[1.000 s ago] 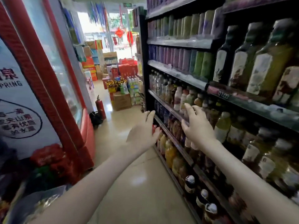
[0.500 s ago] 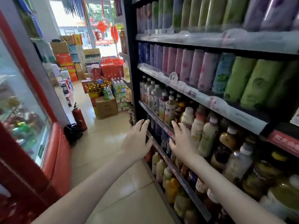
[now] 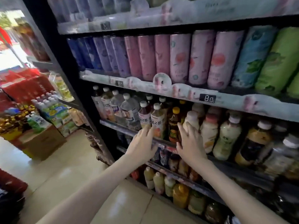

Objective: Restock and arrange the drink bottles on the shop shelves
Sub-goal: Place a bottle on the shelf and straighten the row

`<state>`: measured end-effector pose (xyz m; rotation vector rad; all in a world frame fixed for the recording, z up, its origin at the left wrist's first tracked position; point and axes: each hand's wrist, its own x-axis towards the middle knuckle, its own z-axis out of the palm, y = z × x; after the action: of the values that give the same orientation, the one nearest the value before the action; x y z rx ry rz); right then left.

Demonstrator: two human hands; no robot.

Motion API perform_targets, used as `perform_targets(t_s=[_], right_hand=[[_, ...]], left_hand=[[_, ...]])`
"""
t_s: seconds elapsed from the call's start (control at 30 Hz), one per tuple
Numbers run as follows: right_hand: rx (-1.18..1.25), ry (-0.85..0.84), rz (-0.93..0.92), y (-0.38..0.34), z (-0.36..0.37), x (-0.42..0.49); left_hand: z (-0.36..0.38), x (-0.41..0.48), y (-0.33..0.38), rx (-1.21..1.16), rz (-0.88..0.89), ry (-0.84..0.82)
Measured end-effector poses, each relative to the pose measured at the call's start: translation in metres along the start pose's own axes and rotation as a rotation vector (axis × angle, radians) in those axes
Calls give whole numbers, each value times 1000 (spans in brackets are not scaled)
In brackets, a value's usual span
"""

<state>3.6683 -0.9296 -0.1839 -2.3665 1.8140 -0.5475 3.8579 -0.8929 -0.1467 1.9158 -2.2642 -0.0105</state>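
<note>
Nearest, two bare forearms extend from 6 o'clock toward the shelving. The left hand [image 3: 142, 145] has its fingers straight and close together. Its tips rest against the lower part of a white-capped tea bottle [image 3: 158, 122] at the shelf rail [image 3: 119, 127], and it grips nothing. The right hand [image 3: 191, 143], at the left hand's 3 o'clock, lays spread, straight fingers on a pale milky bottle [image 3: 194, 120]. Its thumb is beside a dark yellow-capped bottle [image 3: 174, 126], which stands between the two hands. More drink bottles [image 3: 226, 138] fill the row toward 3 o'clock, and lower-shelf bottles [image 3: 181, 193] stand beneath. At 12 o'clock, tall cans [image 3: 179, 57] run blue, purple, pink, teal and green. Far off at 9 o'clock, a brown carton [image 3: 42, 141] sits on the floor.
</note>
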Motion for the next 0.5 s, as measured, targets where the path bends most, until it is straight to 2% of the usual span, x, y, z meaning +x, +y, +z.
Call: perform_targets(t_s=[0.17,0.3,0.5], right_hand=[[-57,65,164,27,-4,6],[-16,84,210,32,2,9],[-4,112,289,19,9,-14]], left_hand=[[16,46,14,-89,190,-3],[26,59,27,-127,340,-17],[30,73,27,-169,473,-75]])
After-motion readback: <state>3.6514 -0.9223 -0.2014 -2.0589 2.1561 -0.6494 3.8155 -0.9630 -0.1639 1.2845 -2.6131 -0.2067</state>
